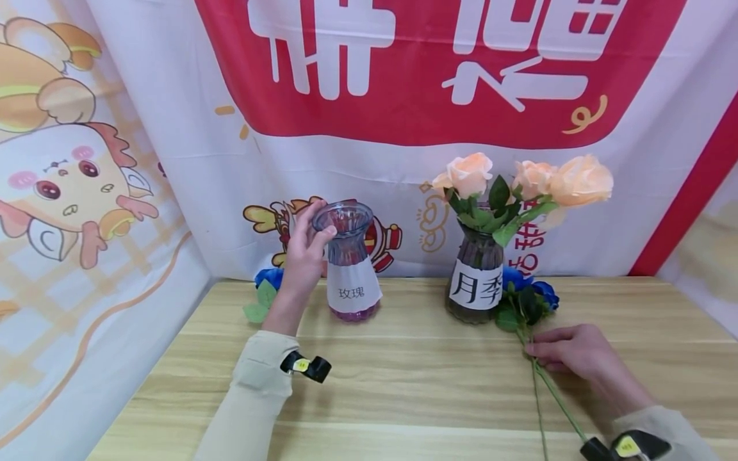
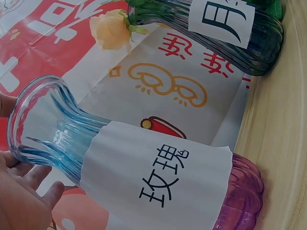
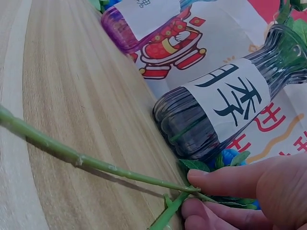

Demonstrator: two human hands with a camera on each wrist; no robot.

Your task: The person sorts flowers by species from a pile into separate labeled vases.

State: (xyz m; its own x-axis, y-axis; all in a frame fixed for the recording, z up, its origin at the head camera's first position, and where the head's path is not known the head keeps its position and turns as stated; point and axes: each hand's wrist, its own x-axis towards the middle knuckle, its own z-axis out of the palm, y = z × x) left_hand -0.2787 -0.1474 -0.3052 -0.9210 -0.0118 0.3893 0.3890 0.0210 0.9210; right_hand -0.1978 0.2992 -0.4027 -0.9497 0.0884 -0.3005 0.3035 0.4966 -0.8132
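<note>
My left hand (image 1: 304, 259) holds a clear glass vase (image 1: 348, 253) by its flared rim, with the thumb over the edge. The vase shades from blue to pink and bears a white paper label (image 2: 160, 175). At the right, my right hand (image 1: 576, 352) pinches green stems (image 3: 86, 158) of artificial blue flowers (image 1: 544, 294). Their blooms lie on the table beside a dark glass vase (image 1: 474, 256). That vase also bears a label and holds several peach roses (image 1: 582, 180). Part of the stems is hidden by the fingers.
Another blue flower (image 1: 269, 278) with green leaves lies behind my left forearm. The wooden table (image 1: 415, 384) ends at a printed cloth backdrop (image 1: 190, 160), close behind both vases. Dark wrist cameras (image 1: 305, 366) sit on both cuffs.
</note>
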